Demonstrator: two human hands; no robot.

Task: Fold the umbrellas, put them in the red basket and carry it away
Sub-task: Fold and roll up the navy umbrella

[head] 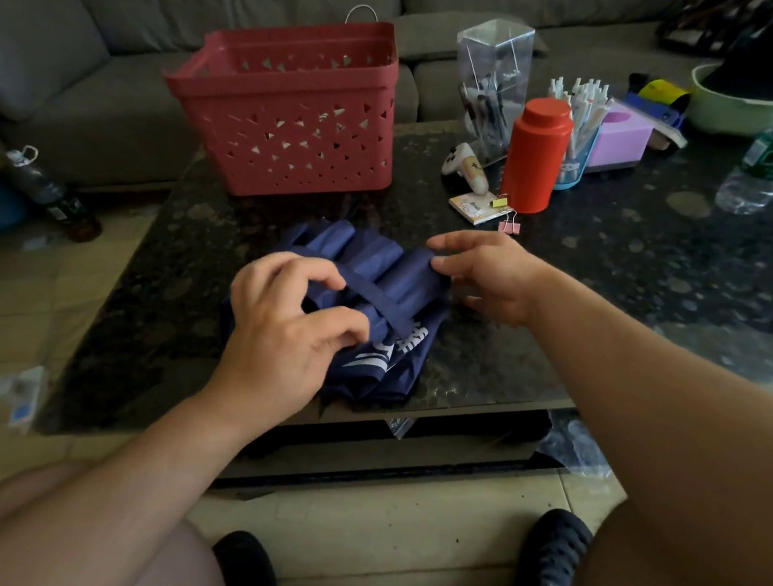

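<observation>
Head | navy umbrella (375,291) bunched, strap loose | both hands pinching its cloth

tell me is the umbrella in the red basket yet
Not yet. The navy umbrella lies gathered on the table in front of the red basket, both hands on it.

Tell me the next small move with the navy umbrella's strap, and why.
Probably wrap the strap round the navy fabric umbrella and fasten it. The left hand pinches the strap lying loose across the gathered folds, the right hand pins the far end, and the red perforated plastic basket stands behind.
</observation>
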